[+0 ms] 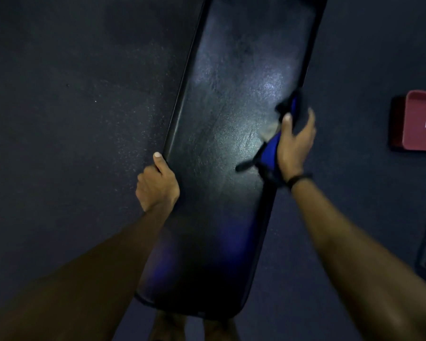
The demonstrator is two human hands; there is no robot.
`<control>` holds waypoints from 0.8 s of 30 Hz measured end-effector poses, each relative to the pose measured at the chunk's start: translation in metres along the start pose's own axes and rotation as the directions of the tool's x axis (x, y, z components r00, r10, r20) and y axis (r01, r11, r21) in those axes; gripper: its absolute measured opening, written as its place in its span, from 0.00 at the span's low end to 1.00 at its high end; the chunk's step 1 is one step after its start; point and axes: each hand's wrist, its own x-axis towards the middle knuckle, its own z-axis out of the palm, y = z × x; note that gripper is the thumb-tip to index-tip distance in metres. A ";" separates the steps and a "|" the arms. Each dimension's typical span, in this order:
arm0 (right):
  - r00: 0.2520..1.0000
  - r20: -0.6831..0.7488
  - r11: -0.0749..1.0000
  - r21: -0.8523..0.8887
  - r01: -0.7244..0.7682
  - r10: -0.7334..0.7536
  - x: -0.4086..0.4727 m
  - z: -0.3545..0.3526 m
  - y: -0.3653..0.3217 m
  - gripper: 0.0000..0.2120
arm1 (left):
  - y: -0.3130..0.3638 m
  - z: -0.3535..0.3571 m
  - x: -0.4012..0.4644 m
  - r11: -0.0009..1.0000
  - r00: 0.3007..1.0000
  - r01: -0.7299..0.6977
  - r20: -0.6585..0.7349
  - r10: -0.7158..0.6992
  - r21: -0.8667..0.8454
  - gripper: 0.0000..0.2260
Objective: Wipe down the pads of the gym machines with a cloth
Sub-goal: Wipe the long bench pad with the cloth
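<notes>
A dark speckled rubber floor (pixel 71 119) is seen across the whole view from above. Over it, a long black vinyl bench pad (pixel 221 156) with rounded corners is laid out, running from the near bottom centre away to the top right; patches of glare are shown on its upper half, and a bluish sheen on its near end.

Two bare forearms are stretched in from the bottom corners. The left hand (pixel 158 184) is clamped on the pad's left edge, with the thumb laid up along the rim and the fingers curled under the side, out of sight. The right hand (pixel 296 141) is held at the pad's right edge and is closed around a blue and black cloth (pixel 271 153); the cloth is pinched between thumb and fingers, is pressed against the pad's surface and side, and is blurred, with a dark end trailing onto the pad below the palm. A thin black band (pixel 299 178) is worn on the right wrist.

A red rectangular tray-like object (pixel 421 120) is seen on the floor at the right edge, well apart from the pad. Bare feet (pixel 194 326) are partly shown below the pad's near end.
</notes>
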 end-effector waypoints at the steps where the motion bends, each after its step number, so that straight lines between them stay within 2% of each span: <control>1: 1.000 0.006 0.998 0.055 -0.016 0.016 0.024 0.004 -0.008 0.28 | 0.001 0.001 0.000 1.000 1.000 -0.008 -0.003 0.008 0.000 0.30; 3: 0.999 0.019 0.988 0.147 -0.039 0.037 0.043 0.007 -0.016 0.29 | 0.001 0.002 0.001 1.000 1.000 -0.025 -0.015 0.025 0.005 0.27; 5: 0.998 0.035 0.984 0.167 -0.059 0.054 0.024 0.002 -0.011 0.30 | -0.002 0.002 0.002 1.000 0.999 -0.027 -0.027 0.027 0.009 0.25; 8: 0.997 0.031 0.981 0.181 -0.074 0.069 -0.059 -0.017 0.029 0.27 | -0.007 0.004 0.002 0.999 0.999 -0.031 -0.029 0.031 0.008 0.27; 10: 0.993 0.032 0.983 0.137 -0.120 0.117 -0.135 -0.033 0.059 0.29 | -0.006 0.004 0.000 0.999 0.999 -0.037 -0.019 0.038 0.019 0.26; 12: 0.985 0.004 0.985 0.001 -0.173 0.173 -0.200 -0.044 0.073 0.34 | -0.004 0.003 0.000 0.998 0.999 -0.048 -0.014 0.048 0.029 0.26; 14: 0.994 -0.018 0.976 -0.184 -0.113 0.112 -0.218 -0.045 0.069 0.34 | -0.004 0.003 0.001 0.999 0.999 -0.045 -0.007 0.046 0.024 0.29; 16: 0.998 -0.054 0.923 -0.385 0.006 -0.029 -0.187 -0.032 0.055 0.32 | -0.007 0.004 0.002 0.999 0.999 -0.040 0.021 0.039 0.027 0.31; 18: 0.986 -0.116 0.834 -0.550 0.039 -0.123 -0.133 -0.006 0.027 0.30 | -0.010 0.005 0.004 0.998 0.998 -0.052 0.048 0.050 0.032 0.32; 20: 0.969 -0.148 0.764 -0.643 0.059 -0.199 -0.086 0.029 -0.014 0.29 | -0.005 0.004 0.005 1.000 0.997 -0.027 0.078 0.026 0.008 0.32; 22: 0.958 -0.018 0.681 -0.708 0.190 -0.286 -0.096 0.073 -0.042 0.27 | -0.008 -0.001 0.009 0.981 0.990 0.075 0.130 -0.053 -0.178 0.32; 23: 0.935 0.107 0.622 -0.721 0.306 -0.337 -0.123 0.088 -0.047 0.27 | -0.015 -0.005 0.011 0.918 0.974 0.164 0.209 -0.092 -0.361 0.31; 24: 0.891 0.227 0.563 -0.707 0.428 -0.392 -0.157 0.097 -0.046 0.28 | -0.021 -0.011 0.015 0.786 0.943 0.282 0.311 -0.120 -0.550 0.31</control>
